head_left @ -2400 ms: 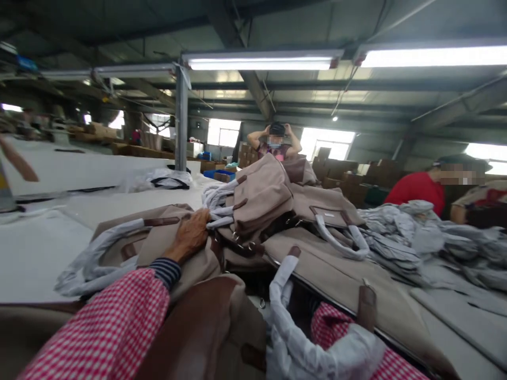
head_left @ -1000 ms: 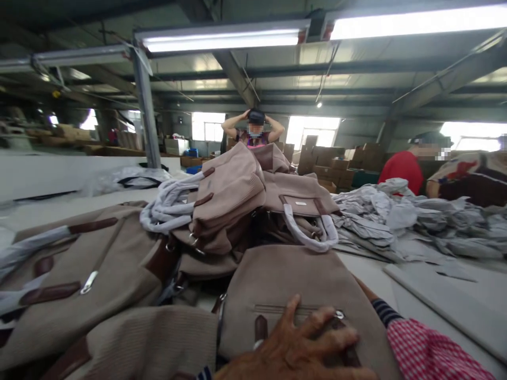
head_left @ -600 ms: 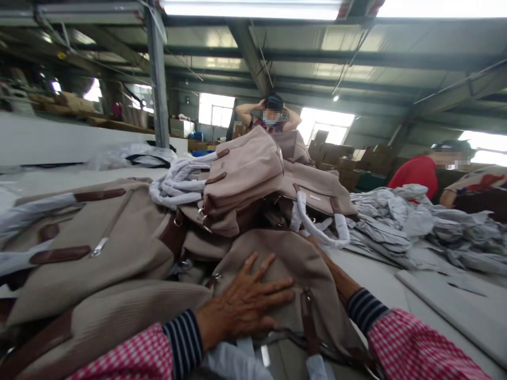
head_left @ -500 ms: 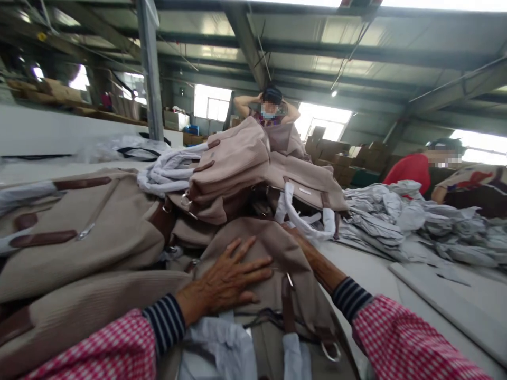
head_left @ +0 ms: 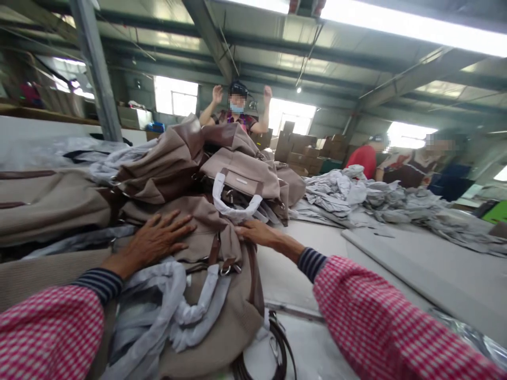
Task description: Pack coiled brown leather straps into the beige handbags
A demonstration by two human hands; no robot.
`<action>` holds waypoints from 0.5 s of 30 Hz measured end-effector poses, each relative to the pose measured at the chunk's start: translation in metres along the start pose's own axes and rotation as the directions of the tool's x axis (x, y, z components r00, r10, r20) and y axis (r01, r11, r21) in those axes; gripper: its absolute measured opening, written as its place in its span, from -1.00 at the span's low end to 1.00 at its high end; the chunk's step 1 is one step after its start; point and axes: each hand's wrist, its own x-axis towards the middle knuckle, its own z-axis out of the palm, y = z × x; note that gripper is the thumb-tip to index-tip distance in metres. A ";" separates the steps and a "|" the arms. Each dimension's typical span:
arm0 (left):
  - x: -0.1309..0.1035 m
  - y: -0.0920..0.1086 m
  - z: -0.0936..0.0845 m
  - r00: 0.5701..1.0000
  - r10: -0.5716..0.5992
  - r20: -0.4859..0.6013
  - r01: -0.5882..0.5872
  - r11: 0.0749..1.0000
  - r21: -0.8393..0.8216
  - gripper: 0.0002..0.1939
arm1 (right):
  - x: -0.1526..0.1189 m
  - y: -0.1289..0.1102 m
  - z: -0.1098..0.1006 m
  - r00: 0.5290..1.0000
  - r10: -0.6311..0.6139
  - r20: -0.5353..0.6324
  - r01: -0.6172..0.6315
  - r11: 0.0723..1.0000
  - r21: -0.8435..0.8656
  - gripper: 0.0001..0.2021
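A taupe handbag with brown trim and white-wrapped handles lies in front of me. My left hand rests flat on its upper part, fingers spread. At the bag's right edge, my right hand has its fingers closed on the fabric, the tips partly hidden by folds. Beside the bag's lower right corner lies a coiled dark brown strap with a metal clip. More taupe bags are piled just beyond my hands, and another bag lies to the left.
Crumpled grey-white wrapping is heaped at the right of the white table. A flat pale board lies nearer. Across the pile a person has both hands raised. Two other people are at the far right, and cartons stand behind.
The view has swung right and the bag now sits farther left. Its lower part and the coiled strap have come into view. The person opposite has moved their hands away from their head.
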 end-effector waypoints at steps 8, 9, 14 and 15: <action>-0.001 0.061 -0.048 0.991 -0.111 0.072 0.115 0.991 -0.060 -0.22 | -0.242 0.008 -0.048 0.945 0.328 -0.004 -0.328 0.944 0.027 -0.49; -0.008 0.072 -0.056 0.992 -0.119 0.049 0.122 0.991 -0.057 -0.21 | -0.263 0.004 -0.044 0.936 0.352 0.009 -0.352 0.934 0.061 -0.47; -0.073 0.179 -0.077 0.999 0.010 -0.049 -0.016 0.991 -0.135 -0.38 | -0.334 -0.022 0.013 0.942 0.336 -0.022 -0.328 0.930 0.167 -0.37; -0.091 0.206 -0.073 0.995 0.087 -0.049 -0.094 0.980 -0.173 -0.43 | -0.341 -0.027 0.030 0.950 0.311 -0.037 -0.305 0.945 0.117 -0.33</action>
